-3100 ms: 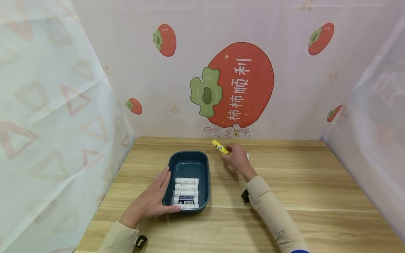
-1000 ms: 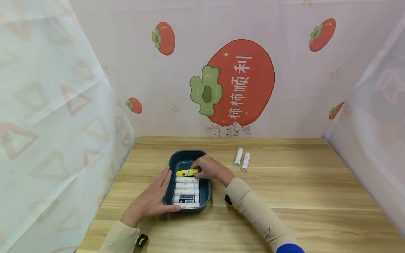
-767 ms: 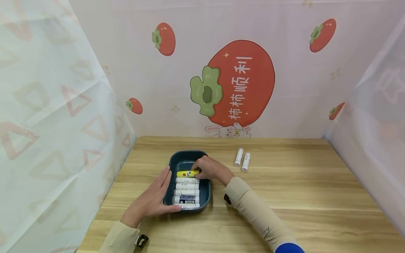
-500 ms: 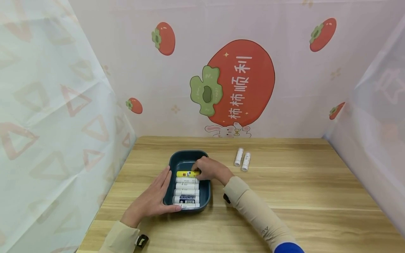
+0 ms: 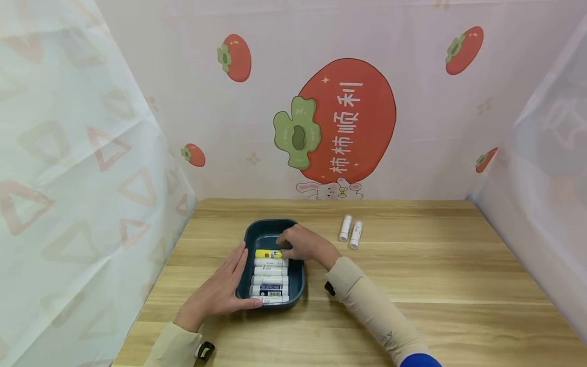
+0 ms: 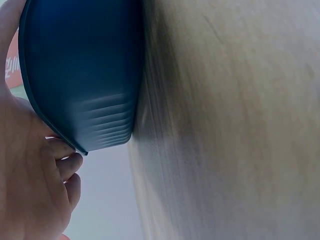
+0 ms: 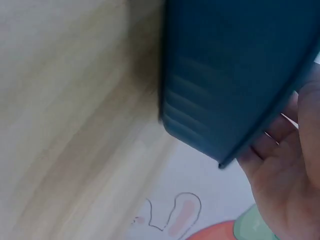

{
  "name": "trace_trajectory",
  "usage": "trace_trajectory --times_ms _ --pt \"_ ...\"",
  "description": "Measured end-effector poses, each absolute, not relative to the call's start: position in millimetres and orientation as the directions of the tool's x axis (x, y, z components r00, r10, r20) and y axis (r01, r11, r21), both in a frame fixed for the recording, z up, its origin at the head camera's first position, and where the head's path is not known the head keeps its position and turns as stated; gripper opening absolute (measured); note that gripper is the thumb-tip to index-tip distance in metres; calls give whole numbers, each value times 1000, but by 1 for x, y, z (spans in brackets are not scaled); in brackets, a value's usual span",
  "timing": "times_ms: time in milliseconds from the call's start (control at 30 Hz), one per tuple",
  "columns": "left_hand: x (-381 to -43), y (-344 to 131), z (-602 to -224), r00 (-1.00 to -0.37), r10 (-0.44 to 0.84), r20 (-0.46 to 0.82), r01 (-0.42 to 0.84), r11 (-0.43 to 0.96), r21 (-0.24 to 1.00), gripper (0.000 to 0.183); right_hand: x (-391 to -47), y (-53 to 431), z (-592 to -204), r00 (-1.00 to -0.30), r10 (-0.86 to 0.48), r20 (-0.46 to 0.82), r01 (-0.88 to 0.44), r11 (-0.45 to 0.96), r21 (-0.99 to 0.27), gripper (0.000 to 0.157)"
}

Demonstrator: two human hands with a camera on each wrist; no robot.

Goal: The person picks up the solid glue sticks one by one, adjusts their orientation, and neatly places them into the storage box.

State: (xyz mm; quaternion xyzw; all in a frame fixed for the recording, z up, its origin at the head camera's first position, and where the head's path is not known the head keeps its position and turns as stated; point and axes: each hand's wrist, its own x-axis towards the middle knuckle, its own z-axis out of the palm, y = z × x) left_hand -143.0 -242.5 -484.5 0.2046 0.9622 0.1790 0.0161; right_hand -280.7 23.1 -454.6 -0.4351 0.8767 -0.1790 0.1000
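Note:
A dark teal tray (image 5: 300, 285) stands on the table, holding a row of white glue sticks (image 5: 270, 271), one of them with a dark blue label. Behind that row lies a yellow glue stick (image 5: 267, 253), crosswise like the others. My right hand (image 5: 306, 246) reaches over the tray's right rim; its index finger and thumb are spread apart at the yellow stick's right end. Along the left rim my left hand (image 5: 223, 285) rests with straight fingers, its thumb at the near left corner. Both wrist views show the tray's outer wall (image 6: 85, 65) close up.
Two more white glue sticks (image 5: 346, 228) lie side by side on the wooden table (image 5: 412, 265), right of the tray and towards the back. A printed backdrop (image 5: 412, 127) rises behind the table, with pale sheets (image 5: 91, 153) at both sides.
The right hand brought the yellow glue stick from the back of the table into the tray, set it behind the white ones and loosened its fingers from it. The left hand stayed put.

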Motion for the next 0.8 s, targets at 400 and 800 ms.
trace_trajectory --times_ms 400,800 --pt "-142 -242 -484 -916 398 54 390 849 356 134 -273 79 -405 -764 -636 106 -596 634 -493 35" --pt "-142 -242 -488 -912 405 68 402 849 343 135 -258 146 -404 -882 -449 146 -462 757 -462 25"
